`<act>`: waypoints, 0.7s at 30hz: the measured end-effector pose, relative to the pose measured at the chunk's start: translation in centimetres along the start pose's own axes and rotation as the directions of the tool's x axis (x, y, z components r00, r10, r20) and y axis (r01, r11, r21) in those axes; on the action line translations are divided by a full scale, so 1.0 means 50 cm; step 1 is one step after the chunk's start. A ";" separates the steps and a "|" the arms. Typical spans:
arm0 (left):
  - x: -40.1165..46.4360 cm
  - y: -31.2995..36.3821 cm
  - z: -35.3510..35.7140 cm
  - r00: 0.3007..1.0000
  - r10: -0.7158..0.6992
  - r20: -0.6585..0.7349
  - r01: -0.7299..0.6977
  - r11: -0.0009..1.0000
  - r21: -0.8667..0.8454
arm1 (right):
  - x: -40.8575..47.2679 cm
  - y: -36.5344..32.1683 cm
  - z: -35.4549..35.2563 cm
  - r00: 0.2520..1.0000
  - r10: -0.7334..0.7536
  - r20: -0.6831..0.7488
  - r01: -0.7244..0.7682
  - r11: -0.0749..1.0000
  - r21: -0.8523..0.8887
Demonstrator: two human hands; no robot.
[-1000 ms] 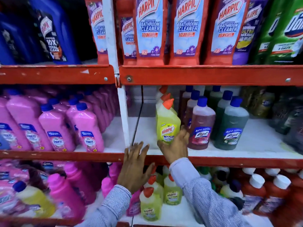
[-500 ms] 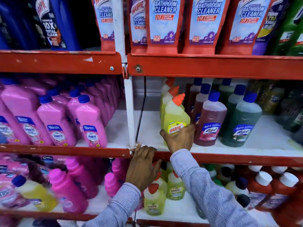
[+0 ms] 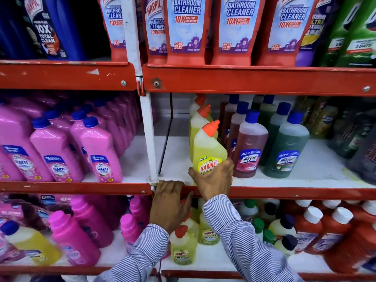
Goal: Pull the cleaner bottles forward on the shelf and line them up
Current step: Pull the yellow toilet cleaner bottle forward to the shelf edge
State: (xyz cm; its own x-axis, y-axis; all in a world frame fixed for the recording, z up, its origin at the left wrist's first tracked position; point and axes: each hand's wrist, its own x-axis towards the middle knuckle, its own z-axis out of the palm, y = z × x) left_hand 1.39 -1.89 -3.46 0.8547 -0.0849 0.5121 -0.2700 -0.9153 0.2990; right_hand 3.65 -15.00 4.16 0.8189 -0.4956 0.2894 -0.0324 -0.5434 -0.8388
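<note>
A yellow Harpic bottle (image 3: 207, 147) with an orange cap stands tilted near the front of the white middle shelf (image 3: 295, 180). My right hand (image 3: 213, 180) wraps around its base. Two more yellow Harpic bottles (image 3: 198, 121) stand in a row behind it. My left hand (image 3: 168, 202) rests on the red front edge of the shelf (image 3: 284, 193), fingers curled over the lip beside the white upright post (image 3: 149, 139). A reddish Lizol bottle (image 3: 250, 145) and a green Lizol bottle (image 3: 289, 147) stand just right of the held bottle.
Pink Shakti bottles (image 3: 99, 149) fill the left bay. Red Harpic bathroom cleaner bottles (image 3: 187, 29) line the shelf above. Below are small yellow Harpic bottles (image 3: 183, 247), pink bottles and red bottles with white caps (image 3: 313, 226). Dark bottles (image 3: 358, 139) crowd the far right.
My right hand closed around the front yellow Harpic bottle, which now leans. My left hand moved up from below the shelf lip and now grips the red edge.
</note>
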 end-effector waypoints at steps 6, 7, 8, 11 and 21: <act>0.006 0.017 0.006 1.000 -0.002 -0.005 0.002 1.000 -0.018 | -0.001 0.021 -0.035 0.994 -0.105 0.001 0.105 0.994 0.023; 0.004 0.015 0.009 1.000 -0.001 -0.017 0.000 1.000 -0.024 | -0.004 0.028 -0.048 0.989 -0.143 -0.044 0.145 0.988 0.046; 0.002 0.016 0.013 0.999 0.003 -0.032 -0.004 1.000 -0.030 | -0.002 0.038 -0.062 0.981 -0.168 -0.100 0.177 0.981 0.084; -0.003 0.020 0.019 0.999 -0.007 -0.049 0.004 0.999 -0.045 | 0.036 0.080 -0.092 0.959 -0.134 -0.250 0.175 0.974 0.148; -0.003 0.034 0.009 0.997 -0.069 -0.022 0.067 0.994 -0.081 | 0.150 0.128 -0.091 0.994 0.089 -0.061 -0.091 0.996 -0.023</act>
State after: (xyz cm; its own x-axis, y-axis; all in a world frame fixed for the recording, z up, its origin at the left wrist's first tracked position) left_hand 1.01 -3.63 -3.39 0.8615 -0.0126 0.5077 -0.2468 -0.8841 0.3968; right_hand 6.97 -25.28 3.08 0.7764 -0.5824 0.2410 -0.1199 -0.5118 -0.8507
